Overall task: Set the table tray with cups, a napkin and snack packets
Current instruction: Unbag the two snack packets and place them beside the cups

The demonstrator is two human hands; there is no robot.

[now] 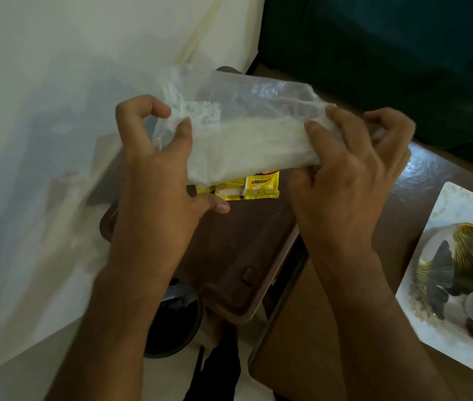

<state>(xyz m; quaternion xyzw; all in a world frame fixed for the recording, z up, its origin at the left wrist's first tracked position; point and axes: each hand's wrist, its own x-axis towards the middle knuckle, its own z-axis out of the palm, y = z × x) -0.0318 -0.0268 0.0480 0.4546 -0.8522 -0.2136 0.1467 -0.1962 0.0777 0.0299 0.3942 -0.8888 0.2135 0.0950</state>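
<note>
Both my hands hold a clear plastic bag (246,128) with white napkins inside, above a brown tray (229,256). My left hand (157,180) pinches the bag's left end between thumb and fingers. My right hand (353,175) grips its right end. Yellow snack packets (246,188) lie on the tray just under the bag, partly hidden by it. No cups are in view.
A white decorative plate (437,322) with a gold and grey fish pattern lies on the brown table (316,328) at the right. A dark round bin (171,325) stands on the floor below the tray. A pale wall fills the left; a dark green sofa (388,68) is behind.
</note>
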